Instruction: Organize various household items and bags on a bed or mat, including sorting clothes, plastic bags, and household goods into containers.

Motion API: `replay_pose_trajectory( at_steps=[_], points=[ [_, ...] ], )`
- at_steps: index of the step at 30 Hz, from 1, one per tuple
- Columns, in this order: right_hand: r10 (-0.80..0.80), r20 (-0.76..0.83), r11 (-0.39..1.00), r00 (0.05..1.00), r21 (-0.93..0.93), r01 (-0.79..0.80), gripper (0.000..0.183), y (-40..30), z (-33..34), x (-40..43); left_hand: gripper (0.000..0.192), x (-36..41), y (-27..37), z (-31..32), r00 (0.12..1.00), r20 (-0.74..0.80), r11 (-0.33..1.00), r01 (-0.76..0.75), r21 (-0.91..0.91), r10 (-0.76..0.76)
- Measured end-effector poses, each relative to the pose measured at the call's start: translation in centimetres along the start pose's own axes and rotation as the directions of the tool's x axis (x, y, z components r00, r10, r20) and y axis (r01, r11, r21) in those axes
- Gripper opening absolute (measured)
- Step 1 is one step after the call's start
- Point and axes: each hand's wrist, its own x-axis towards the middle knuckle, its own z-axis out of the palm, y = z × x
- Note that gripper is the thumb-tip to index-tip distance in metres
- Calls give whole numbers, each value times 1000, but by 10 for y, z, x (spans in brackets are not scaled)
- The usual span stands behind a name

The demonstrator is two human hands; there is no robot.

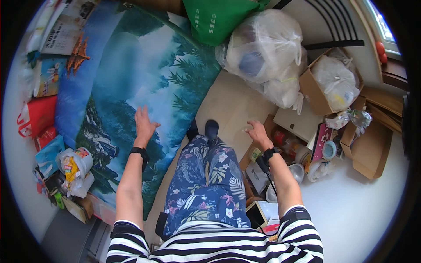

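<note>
My left hand (144, 126) is stretched out over the landscape-printed cover (131, 82), palm down, with its fingers apart and nothing in them; whether it touches the cover cannot be told. To the right, my right hand (257, 131) hangs in the air beside the low shelf, fingers slightly bent and apart, holding nothing. Each wrist wears a black band. Between my hands are my patterned trousers and a dark slipper (211, 129) on the pale floor (230, 105). The printed cover shows mountains, clouds, bamboo leaves and a pagoda.
Filled clear plastic bags (266, 46) and a green bag (217, 19) lie ahead. Cardboard boxes (368, 148), bottles (286, 141) and a white drawer unit (294, 123) crowd the right. Along the left edge stand a red bag (41, 113), a blue bag (51, 156) and plastic tubs (84, 159).
</note>
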Motion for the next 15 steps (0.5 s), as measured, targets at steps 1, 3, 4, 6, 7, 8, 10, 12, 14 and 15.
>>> replay_pose_trajectory(
  at_steps=[1,3,4,6,7,8,10,12,14,15],
  points=[
    [13,16,1000,1000,2,-13,41,-3,7,16,93,10,-1,4,1000,-24,999,3,33,-2],
    [43,35,999,998,17,-43,47,-5,24,48,98,26,0,11,995,59,997,82,12,-83],
    [55,54,998,997,13,-55,47,-3,35,65,101,32,8,13,986,83,988,138,64,-143],
    [25,54,999,998,-50,-22,52,4,60,103,112,46,2,31,963,154,972,206,115,-222],
    [31,78,998,996,-53,-27,52,8,70,123,112,49,1,41,956,170,968,221,122,-239],
    [8,72,997,997,-77,-2,54,12,80,148,114,51,0,54,959,138,961,225,159,-248],
    [15,73,992,997,-123,-6,56,15,99,187,118,52,-6,64,969,92,958,206,199,-227],
    [55,93,984,994,-174,-38,58,17,112,226,120,56,-9,64,982,77,967,154,202,-173],
    [98,138,972,986,-225,-65,61,19,123,269,120,59,-15,68,990,53,974,119,195,-131],
    [75,137,972,988,-230,-42,62,27,129,288,119,61,-15,71,992,46,977,105,184,-115]
  ],
)
